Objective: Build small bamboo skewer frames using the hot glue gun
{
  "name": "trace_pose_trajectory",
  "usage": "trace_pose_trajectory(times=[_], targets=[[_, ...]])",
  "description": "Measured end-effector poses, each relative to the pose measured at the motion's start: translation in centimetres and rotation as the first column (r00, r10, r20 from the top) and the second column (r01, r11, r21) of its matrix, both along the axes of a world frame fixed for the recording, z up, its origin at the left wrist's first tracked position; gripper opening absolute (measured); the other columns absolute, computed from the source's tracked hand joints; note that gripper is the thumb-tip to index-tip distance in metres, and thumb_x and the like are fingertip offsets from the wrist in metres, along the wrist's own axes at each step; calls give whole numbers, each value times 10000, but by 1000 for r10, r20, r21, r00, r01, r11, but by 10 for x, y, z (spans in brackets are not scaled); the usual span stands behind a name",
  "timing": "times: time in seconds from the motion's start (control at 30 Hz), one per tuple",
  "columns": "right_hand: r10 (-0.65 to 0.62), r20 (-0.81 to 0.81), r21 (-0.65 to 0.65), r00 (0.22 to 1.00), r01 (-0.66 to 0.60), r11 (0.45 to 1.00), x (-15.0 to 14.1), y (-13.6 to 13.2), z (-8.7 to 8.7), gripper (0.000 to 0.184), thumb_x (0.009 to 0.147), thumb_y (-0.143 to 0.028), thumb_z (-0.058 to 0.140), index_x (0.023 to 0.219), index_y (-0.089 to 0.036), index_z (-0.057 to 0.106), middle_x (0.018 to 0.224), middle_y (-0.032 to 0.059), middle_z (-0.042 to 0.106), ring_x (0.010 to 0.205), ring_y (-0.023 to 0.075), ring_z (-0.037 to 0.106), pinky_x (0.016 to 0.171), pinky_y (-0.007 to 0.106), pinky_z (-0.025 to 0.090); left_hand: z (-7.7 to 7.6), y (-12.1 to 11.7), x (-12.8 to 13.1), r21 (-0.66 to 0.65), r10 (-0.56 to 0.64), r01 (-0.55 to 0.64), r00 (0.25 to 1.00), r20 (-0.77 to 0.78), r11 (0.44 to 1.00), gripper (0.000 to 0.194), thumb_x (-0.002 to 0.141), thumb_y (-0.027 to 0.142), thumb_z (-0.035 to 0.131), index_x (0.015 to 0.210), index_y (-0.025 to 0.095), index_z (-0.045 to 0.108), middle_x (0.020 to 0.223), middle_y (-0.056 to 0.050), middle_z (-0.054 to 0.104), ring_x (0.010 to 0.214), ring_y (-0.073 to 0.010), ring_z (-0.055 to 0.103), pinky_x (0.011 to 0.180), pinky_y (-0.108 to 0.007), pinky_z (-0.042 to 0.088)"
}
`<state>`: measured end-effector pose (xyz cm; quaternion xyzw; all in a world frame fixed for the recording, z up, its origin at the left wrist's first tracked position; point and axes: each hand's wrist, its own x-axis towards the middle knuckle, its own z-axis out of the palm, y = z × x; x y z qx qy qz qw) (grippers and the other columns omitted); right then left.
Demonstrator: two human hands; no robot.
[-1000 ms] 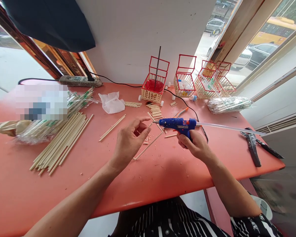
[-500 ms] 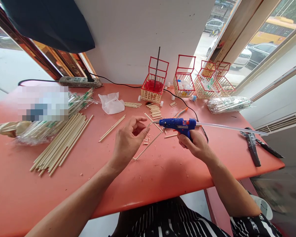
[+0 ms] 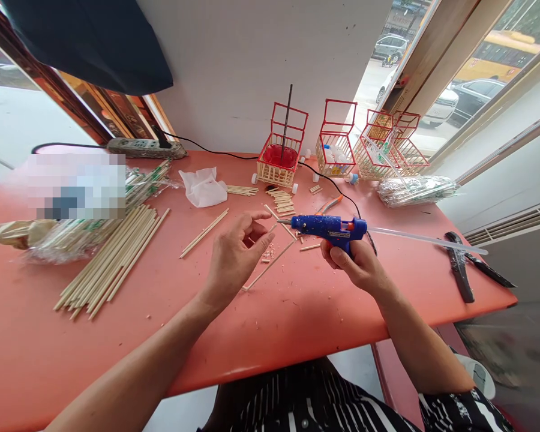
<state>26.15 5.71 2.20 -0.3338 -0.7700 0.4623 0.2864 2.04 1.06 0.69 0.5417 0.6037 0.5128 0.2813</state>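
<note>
My right hand (image 3: 353, 258) is wrapped round the handle of a blue glue gun (image 3: 319, 226), and a long clear glue stick (image 3: 425, 237) runs out of its back. The nozzle points left, close to the fingertips of my left hand (image 3: 240, 240). Between that hand's thumb and finger is a thin wooden stick (image 3: 273, 228), mostly hidden by the fingers. Below the nozzle, two wooden sticks meet at an angle on the table, the nearer stick (image 3: 270, 267) slanting toward me. Small wood scraps (image 3: 266, 260) lie beside them.
On the red table (image 3: 297, 324), long wooden sticks (image 3: 112, 258) lie at left. Short cut sticks (image 3: 282, 203), a stick basket with a red bowl (image 3: 276, 156), and orange-handled pliers (image 3: 330, 204) are farther back. Black scissors (image 3: 461, 270) lie at right; a power strip (image 3: 146, 149) sits back left.
The glue gun has tilted a little, its rear end shifting right and its glue stick sloping lower. My left hand has stayed nearly still.
</note>
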Motion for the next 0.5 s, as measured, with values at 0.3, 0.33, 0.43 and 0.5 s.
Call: trace_pose_trajectory(times=[0.3, 0.33, 0.43, 0.5], targets=[[-226, -40, 254, 973, 228, 940, 19, 11, 4, 321, 987, -489, 474, 1120, -216, 578, 1024, 111, 596, 888, 242, 557, 786, 377, 468, -4, 1, 0, 23, -11, 11, 1000, -8, 1000, 307, 828, 262, 660, 1131, 211, 649, 774, 16, 662, 675, -131, 619, 650, -244, 481], [-316, -18, 327, 948, 305, 894, 23, 16, 7, 288, 983, -450, 492, 1131, -217, 576, 1051, 118, 602, 924, 253, 566, 809, 383, 472, -4, 1, 0, 27, -11, 11, 1000, -9, 1000, 306, 828, 266, 661, 1128, 210, 649, 775, 15, 663, 677, -132, 623, 653, -245, 483], [-502, 10, 555, 865, 412, 722, 39, 34, 13, 295, 918, -325, 580, 1196, -230, 553, 1159, 121, 585, 1015, 266, 569, 878, 391, 474, -4, 2, 0, 32, -7, 8, 1000, -17, 999, 309, 823, 274, 663, 1126, 213, 647, 775, 16, 665, 672, -133, 627, 653, -245, 495], [-521, 103, 623, 848, 353, 698, 52, 46, 10, 325, 889, -248, 579, 1212, -224, 543, 1187, 125, 581, 1045, 264, 566, 906, 395, 471, -4, 2, 0, 33, -5, 6, 1000, -21, 999, 312, 822, 272, 661, 1129, 216, 648, 768, 17, 663, 661, -132, 625, 644, -242, 502]])
